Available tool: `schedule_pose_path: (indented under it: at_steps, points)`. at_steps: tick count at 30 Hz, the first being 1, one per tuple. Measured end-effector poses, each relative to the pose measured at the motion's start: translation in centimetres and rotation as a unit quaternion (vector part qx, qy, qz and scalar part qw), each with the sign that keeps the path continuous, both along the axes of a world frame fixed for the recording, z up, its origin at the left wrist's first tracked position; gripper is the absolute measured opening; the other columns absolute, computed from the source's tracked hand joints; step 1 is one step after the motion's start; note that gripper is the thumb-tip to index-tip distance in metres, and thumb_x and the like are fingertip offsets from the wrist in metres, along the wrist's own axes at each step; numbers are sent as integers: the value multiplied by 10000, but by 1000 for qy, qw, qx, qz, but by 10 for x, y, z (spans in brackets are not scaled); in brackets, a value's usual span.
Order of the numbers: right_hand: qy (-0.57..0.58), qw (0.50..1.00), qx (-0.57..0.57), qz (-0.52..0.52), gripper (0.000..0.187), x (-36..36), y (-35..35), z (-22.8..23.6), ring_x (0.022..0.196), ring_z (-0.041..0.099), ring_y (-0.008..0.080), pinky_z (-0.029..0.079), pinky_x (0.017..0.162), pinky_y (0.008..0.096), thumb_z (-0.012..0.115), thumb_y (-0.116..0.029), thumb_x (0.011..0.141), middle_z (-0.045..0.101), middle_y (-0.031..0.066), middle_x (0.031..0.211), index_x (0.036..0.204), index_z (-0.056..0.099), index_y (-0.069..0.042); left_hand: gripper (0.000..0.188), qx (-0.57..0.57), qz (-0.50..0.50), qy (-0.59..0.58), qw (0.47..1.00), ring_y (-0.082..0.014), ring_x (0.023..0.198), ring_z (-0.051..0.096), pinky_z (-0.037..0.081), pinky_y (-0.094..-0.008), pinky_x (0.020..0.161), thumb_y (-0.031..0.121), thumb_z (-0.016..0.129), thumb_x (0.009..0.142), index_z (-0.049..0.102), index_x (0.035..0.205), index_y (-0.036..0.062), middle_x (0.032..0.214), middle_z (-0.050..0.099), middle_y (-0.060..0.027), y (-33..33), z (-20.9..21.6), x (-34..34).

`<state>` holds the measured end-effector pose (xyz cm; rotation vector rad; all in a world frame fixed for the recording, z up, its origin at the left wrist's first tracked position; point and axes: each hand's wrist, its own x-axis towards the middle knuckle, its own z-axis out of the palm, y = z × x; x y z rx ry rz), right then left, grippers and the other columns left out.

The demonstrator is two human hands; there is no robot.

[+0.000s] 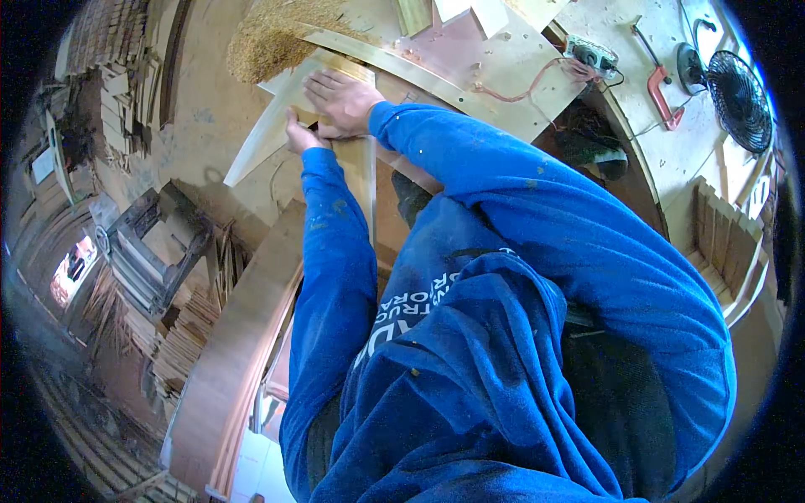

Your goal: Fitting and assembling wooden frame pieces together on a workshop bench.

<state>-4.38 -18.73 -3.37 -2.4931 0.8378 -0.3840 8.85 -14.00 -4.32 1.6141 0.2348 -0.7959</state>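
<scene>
The person's right hand is lying palm down over pale boards beside the left edge of the table, its fingers resting close together. The left hand is meeting it at the boards; whether its fingers are gripping wood, one cannot tell. Sawdust is lying beyond, and a red clamp is lying near a black fan.

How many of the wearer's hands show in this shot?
2: the right hand lies flat on pale wood; the left hand is just below and left of it, its fingers partly hidden.
</scene>
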Motion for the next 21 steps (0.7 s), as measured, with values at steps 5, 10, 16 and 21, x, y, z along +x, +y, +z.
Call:
schedule_pose_path:
  at_steps: [5, 10, 16, 21]
  points:
    - [-6, 1000, -9, 2, 805, 2, -2, 1, 1418, 329, 282, 210, 1191, 403, 524, -499, 837, 386, 182, 1499, 1424, 389, 34, 411, -10, 4, 16, 1000, -292, 884, 666, 564, -433, 765, 243, 662, 904, 587, 1119, -98, 1061, 644, -166, -2, 5, 0]
    - [-9, 1000, 13, 0, 802, 4, -3, 3, 1425, 316, 283, 199, 1196, 404, 521, -485, 835, 376, 186, 1504, 1428, 381, 38, 405, 16, 13, 4, 1000, -292, 875, 668, 566, -435, 761, 247, 666, 903, 587, 1108, -93, 1048, 650, -161, -3, 7, 1]
    - [-4, 1000, 9, 1, 809, 6, -4, 3, 1431, 303, 286, 187, 1200, 402, 523, -481, 835, 366, 189, 1510, 1435, 368, 39, 396, -8, 11, 17, 1000, -286, 854, 666, 565, -429, 748, 246, 672, 899, 589, 1100, -85, 1036, 653, -156, -5, 5, 4]
    - [-7, 1000, 14, 3, 803, 7, -5, 5, 1428, 308, 292, 186, 1200, 403, 524, -473, 835, 364, 201, 1507, 1431, 371, 43, 404, 13, 11, 7, 1000, -288, 883, 662, 558, -430, 775, 250, 665, 901, 585, 1118, -81, 1045, 651, -157, -6, 8, 4]
